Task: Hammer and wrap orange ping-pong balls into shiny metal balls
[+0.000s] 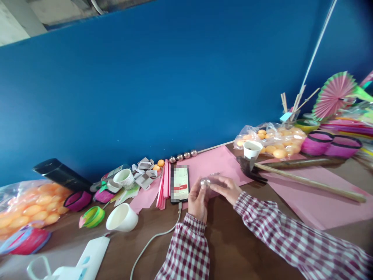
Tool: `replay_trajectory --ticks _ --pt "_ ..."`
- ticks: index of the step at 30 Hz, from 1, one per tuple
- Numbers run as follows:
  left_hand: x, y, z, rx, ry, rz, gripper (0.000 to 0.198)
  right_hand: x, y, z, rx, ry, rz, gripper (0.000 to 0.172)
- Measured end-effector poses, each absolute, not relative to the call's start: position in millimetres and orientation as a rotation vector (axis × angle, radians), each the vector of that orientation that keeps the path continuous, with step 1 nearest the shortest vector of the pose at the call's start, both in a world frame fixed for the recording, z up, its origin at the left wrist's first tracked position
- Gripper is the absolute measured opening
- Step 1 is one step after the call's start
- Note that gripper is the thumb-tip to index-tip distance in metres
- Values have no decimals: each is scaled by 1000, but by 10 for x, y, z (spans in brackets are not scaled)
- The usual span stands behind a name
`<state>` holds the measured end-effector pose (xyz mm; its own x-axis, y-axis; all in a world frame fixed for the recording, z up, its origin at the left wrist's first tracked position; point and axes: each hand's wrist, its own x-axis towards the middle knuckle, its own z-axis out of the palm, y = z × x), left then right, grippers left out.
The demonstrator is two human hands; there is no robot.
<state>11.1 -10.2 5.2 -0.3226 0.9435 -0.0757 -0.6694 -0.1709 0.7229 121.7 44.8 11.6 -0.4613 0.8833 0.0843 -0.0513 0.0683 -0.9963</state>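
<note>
My left hand (198,199) is closed, with its thumb and fingers around a shiny silver ball (205,182). The fingers of my right hand (227,189) are bent in a pinch close to the ball's right side. A small glossy, see-through bit (215,174) shows by those fingertips; whether it is thin plastic film I cannot tell. Both hands are over pink paper (214,162). Just left of my left hand lies a phone (180,183) plugged into a white cable (154,236). Behind it, several similar silver balls (187,155) stand in a row along the wall.
On the right are a hammer (309,181), a paper cup (252,148) and a bag of orange balls (281,142). To the left stand white cups (122,217), folded pink strips (164,186), a power strip (93,256) and another bag of orange balls (36,206).
</note>
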Motion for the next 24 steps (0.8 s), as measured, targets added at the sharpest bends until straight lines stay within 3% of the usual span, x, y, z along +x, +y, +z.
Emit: replay_trajectory --ticks 24 --pt "121 -104 31 486 852 1742 36 1213 424 140 -916 -1566 1456 36"
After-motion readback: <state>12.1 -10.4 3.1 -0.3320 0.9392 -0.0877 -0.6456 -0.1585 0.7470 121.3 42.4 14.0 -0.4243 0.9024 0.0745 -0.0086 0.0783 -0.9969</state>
